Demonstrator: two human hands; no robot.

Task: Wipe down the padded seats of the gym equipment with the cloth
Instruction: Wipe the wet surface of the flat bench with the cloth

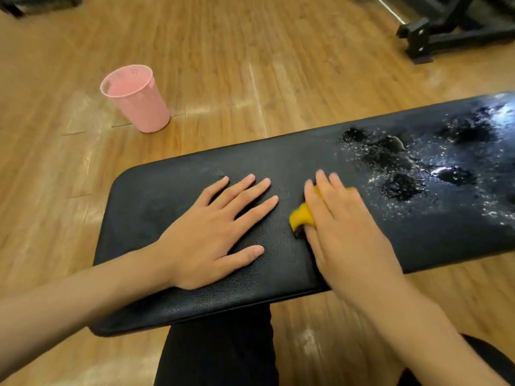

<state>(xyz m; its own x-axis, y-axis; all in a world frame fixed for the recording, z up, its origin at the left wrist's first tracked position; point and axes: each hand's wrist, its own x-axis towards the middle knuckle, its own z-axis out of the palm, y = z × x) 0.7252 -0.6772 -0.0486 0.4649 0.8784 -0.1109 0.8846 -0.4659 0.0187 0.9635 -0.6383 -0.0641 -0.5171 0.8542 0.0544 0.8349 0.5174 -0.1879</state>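
A black padded bench seat (156,201) runs from lower left to upper right across the view. Its right part is wet, with beads and streaks of water (412,165). My left hand (214,232) lies flat on the dry left part, fingers spread and straight. My right hand (342,221) presses a yellow cloth (301,215) onto the pad; the fingers lie over the cloth and the thumb tucks against its edge. Most of the cloth is hidden under that hand.
A pink plastic cup (136,98) stands on the wooden floor (250,65) beyond the bench's left end. The black steel foot of another machine (423,40) sits at the upper right. My dark-trousered leg (220,349) is under the bench's near edge.
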